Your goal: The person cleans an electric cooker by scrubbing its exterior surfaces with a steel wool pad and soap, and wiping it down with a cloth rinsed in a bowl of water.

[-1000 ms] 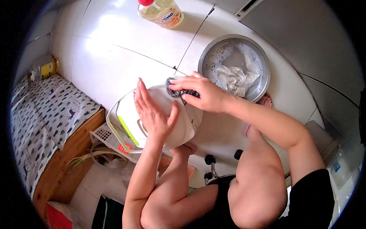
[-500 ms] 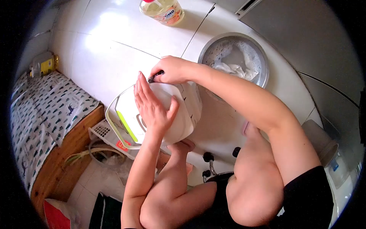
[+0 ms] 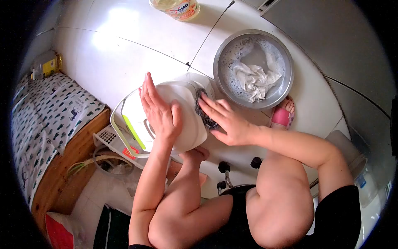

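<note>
A white plastic bucket with a bail handle and a green strip leans on its side in front of me. My left hand lies flat on it, fingers stretched out. Against the bucket's right side, my right hand presses a dark, mesh-like scouring pad. The fingertips cover part of the pad. Just beyond my right hand stands a round metal basin holding sudsy water and a crumpled whitish cloth.
An OMO bottle stands on the white tiled floor at the top. To the left is a wooden ledge under patterned cloth, beside a white basket. A grey bin sits at right, with stool casters below.
My right hand has moved down and right with the scouring pad, from the bucket's top edge to its right side. My left hand stays on the bucket.
</note>
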The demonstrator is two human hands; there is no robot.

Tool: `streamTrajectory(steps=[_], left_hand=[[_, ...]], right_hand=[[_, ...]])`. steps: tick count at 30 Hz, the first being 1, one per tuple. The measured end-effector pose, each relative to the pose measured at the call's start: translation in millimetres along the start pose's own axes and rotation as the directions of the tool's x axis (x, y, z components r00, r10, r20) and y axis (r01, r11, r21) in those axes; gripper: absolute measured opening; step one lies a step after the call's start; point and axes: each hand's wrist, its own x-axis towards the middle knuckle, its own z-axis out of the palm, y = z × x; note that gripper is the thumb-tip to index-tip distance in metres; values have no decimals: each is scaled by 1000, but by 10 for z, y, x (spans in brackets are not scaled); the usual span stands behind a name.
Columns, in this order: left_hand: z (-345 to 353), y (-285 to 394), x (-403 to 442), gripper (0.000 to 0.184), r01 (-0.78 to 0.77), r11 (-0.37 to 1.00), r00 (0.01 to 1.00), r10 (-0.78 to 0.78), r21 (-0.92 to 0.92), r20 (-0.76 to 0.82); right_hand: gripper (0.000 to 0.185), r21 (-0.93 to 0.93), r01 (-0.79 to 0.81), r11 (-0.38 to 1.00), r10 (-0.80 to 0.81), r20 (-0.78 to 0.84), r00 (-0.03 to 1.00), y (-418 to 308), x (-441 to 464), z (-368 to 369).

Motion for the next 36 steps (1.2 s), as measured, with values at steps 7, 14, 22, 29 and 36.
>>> streamTrajectory(steps=[7,14,22,29,36], left_hand=[[15,-7,18,86,19,996,1000,-21,86,18],[68,-85,389,82,145,982,985,-132,118,-115],[103,-209,670,77,182,963,944,-113,201,-311],[106,750,422,47,-250,959,968,247,-133,-40],[903,946,25,47,-108,957,772,251,-269,584]], right_hand=[[79,130,-10,991,10,-2,1000,77,-78,-58],[63,952,-246,181,485,131,865,224,-85,-719],[62,718,-224,659,522,-222,824,570,-231,-1215],[64,-662,-375,649,54,-451,891,964,-263,-1155],[51,-664,-468,583,359,-306,882,1115,-631,-737]])
